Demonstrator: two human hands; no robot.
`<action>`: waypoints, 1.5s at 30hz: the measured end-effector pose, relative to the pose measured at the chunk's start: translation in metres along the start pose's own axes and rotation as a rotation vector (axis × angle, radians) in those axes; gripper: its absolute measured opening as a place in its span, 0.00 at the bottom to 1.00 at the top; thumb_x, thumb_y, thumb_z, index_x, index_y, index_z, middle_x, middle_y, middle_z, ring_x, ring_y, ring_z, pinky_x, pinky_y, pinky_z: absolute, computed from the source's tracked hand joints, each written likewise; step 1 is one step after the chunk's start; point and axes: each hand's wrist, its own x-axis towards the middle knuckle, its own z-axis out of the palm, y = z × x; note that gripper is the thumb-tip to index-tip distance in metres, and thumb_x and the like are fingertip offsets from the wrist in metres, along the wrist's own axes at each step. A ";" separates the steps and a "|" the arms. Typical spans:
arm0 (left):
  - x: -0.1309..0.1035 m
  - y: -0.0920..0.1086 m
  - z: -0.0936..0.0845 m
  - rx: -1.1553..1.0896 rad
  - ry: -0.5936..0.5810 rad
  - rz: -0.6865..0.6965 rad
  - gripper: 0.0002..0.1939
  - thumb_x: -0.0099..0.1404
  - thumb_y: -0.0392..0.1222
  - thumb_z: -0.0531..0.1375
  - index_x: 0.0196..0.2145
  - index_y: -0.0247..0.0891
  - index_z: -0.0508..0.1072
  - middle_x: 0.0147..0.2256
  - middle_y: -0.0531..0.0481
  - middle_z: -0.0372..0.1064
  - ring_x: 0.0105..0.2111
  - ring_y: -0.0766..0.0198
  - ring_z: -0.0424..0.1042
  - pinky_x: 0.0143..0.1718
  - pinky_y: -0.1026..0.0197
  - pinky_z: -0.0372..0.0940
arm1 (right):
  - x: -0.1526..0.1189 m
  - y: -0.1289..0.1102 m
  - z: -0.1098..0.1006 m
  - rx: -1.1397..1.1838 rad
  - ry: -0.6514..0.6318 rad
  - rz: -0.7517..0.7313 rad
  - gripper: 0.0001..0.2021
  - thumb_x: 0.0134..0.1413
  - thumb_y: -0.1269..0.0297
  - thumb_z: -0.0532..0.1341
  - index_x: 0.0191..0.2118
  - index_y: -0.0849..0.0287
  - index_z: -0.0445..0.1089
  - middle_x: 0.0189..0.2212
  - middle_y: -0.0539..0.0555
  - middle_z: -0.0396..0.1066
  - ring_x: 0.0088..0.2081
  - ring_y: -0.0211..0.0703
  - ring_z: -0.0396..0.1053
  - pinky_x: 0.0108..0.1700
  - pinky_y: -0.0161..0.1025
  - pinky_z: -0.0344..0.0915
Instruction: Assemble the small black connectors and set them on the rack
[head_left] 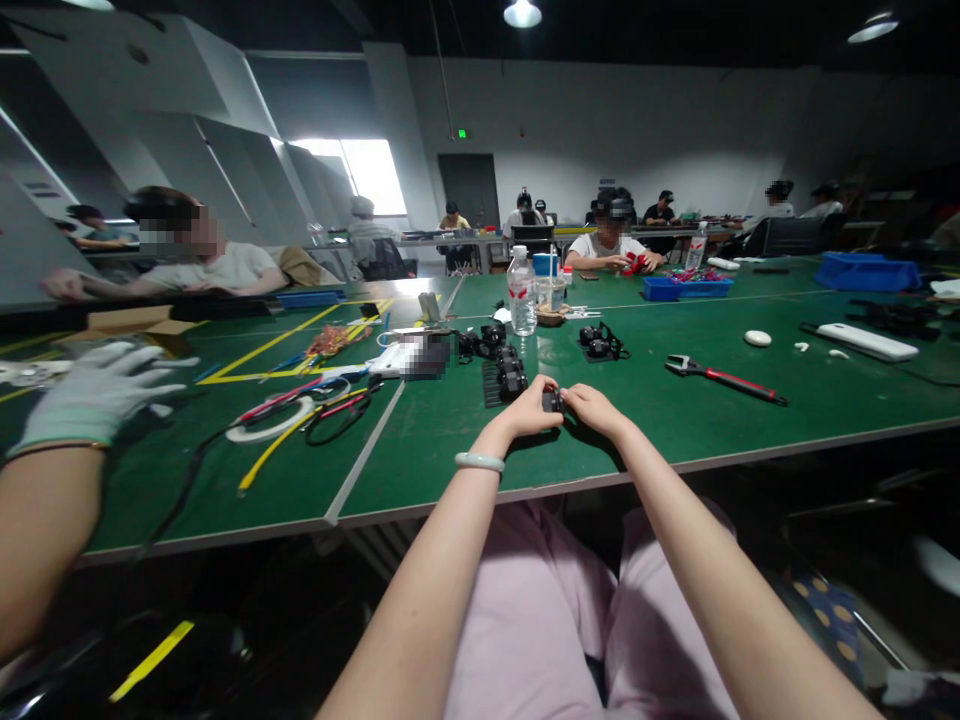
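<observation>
Both hands together over the near edge of the green desk (435, 440), forearms reaching in from below. Left hand (531, 408): fingers and thumb closed around a small black part (553, 401), which sits between the two hands, just above the desk top. Right hand (591, 410): fingertips bunched at the right end of the same part, apparently touching it; cannot tell whether they pinch it. Exact shape of the part mostly hidden by the fingers. Pale green bangle (480, 461) on left wrist.

Just beyond the left hand: a row of black parts (512, 374), with a second black cluster (492, 337) behind it. Farther back and to the right, a separate black assembly (598, 342), well apart from the row.

Right side of desk: adjustable wrench (739, 384) with red and black handle, lying flat, jaw end to the left. Beyond it, a rounded white case (757, 339), then a long white block (866, 341).

Centre back: clear water bottle (523, 292), upright, red label; lidded cup with straw (553, 292) near it.

Left side: tangle of coloured cables (277, 450), heap of copper-coloured wire (334, 341). Co-worker's gloved hand (90, 392), blurred, fingers spread, at far left. Opposite, another person holds a red object (636, 263) beside a blue bin (661, 290).
</observation>
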 end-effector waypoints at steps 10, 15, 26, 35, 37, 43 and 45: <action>-0.002 0.000 -0.001 -0.024 -0.019 -0.006 0.24 0.45 0.35 0.58 0.41 0.36 0.56 0.33 0.54 0.57 0.29 0.69 0.60 0.29 0.66 0.59 | -0.004 -0.004 -0.001 0.131 0.014 0.096 0.19 0.51 0.52 0.48 0.24 0.60 0.66 0.25 0.51 0.64 0.30 0.38 0.61 0.34 0.35 0.56; -0.002 0.002 -0.002 -0.008 -0.026 -0.026 0.24 0.45 0.35 0.57 0.42 0.37 0.56 0.32 0.55 0.56 0.28 0.69 0.59 0.28 0.66 0.59 | -0.007 -0.003 -0.005 0.387 -0.010 0.097 0.10 0.49 0.59 0.50 0.34 0.57 0.63 0.30 0.49 0.65 0.35 0.38 0.62 0.40 0.35 0.58; -0.002 0.002 -0.002 -0.031 -0.043 -0.017 0.24 0.46 0.38 0.59 0.41 0.36 0.56 0.33 0.54 0.57 0.30 0.68 0.60 0.29 0.65 0.60 | -0.013 -0.014 -0.013 0.452 -0.165 -0.069 0.19 0.34 0.72 0.59 0.39 0.56 0.59 0.40 0.51 0.61 0.46 0.43 0.61 0.48 0.42 0.56; -0.002 0.004 -0.002 -0.056 -0.022 -0.009 0.23 0.45 0.38 0.60 0.40 0.35 0.58 0.33 0.53 0.58 0.31 0.67 0.60 0.32 0.64 0.60 | -0.013 -0.009 -0.011 0.447 -0.151 -0.084 0.19 0.35 0.71 0.59 0.39 0.57 0.60 0.40 0.51 0.62 0.45 0.42 0.61 0.47 0.41 0.57; -0.002 0.005 -0.001 -0.064 -0.018 -0.020 0.24 0.45 0.37 0.60 0.40 0.35 0.58 0.33 0.53 0.58 0.30 0.67 0.60 0.31 0.64 0.61 | -0.013 -0.008 -0.011 0.444 -0.150 -0.080 0.19 0.35 0.71 0.59 0.39 0.57 0.60 0.40 0.51 0.62 0.45 0.42 0.61 0.47 0.41 0.57; -0.003 0.006 -0.001 -0.081 -0.025 -0.053 0.24 0.45 0.36 0.59 0.40 0.35 0.58 0.31 0.54 0.58 0.28 0.69 0.60 0.29 0.65 0.60 | -0.012 -0.008 -0.011 0.420 -0.141 -0.070 0.18 0.36 0.70 0.60 0.39 0.57 0.61 0.40 0.51 0.63 0.44 0.41 0.62 0.46 0.40 0.58; -0.003 0.006 -0.001 -0.077 -0.025 -0.061 0.24 0.45 0.37 0.59 0.41 0.35 0.58 0.31 0.54 0.58 0.27 0.70 0.60 0.28 0.65 0.60 | -0.012 -0.007 -0.011 0.403 -0.136 -0.064 0.18 0.37 0.69 0.60 0.39 0.57 0.61 0.40 0.52 0.63 0.44 0.41 0.62 0.46 0.40 0.58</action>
